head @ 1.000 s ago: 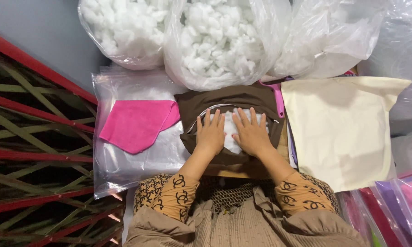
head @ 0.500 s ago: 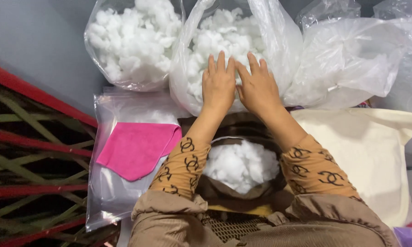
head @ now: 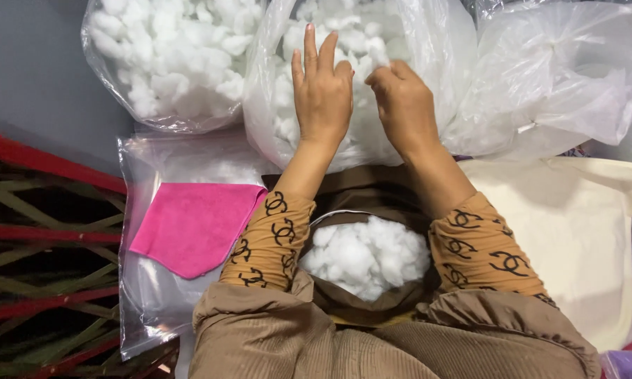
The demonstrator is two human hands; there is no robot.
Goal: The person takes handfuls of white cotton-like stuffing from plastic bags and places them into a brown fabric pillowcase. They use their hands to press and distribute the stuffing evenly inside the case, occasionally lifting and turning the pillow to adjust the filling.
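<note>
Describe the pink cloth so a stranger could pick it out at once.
Start at the two bags of white stuffing along the top. Below the left one lies a clear plastic bag; the pink cloth rests there, beside the left sleeve, the only bright pink flat piece.

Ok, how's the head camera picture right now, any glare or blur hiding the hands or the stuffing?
Head view: light is soft and even; the clear plastic bag at upper right shows white sheen but hides nothing. The left hand and right hand look sharp, little motion blur. The white stuffing in the brown cover is bright, its detail partly washed out.
</note>
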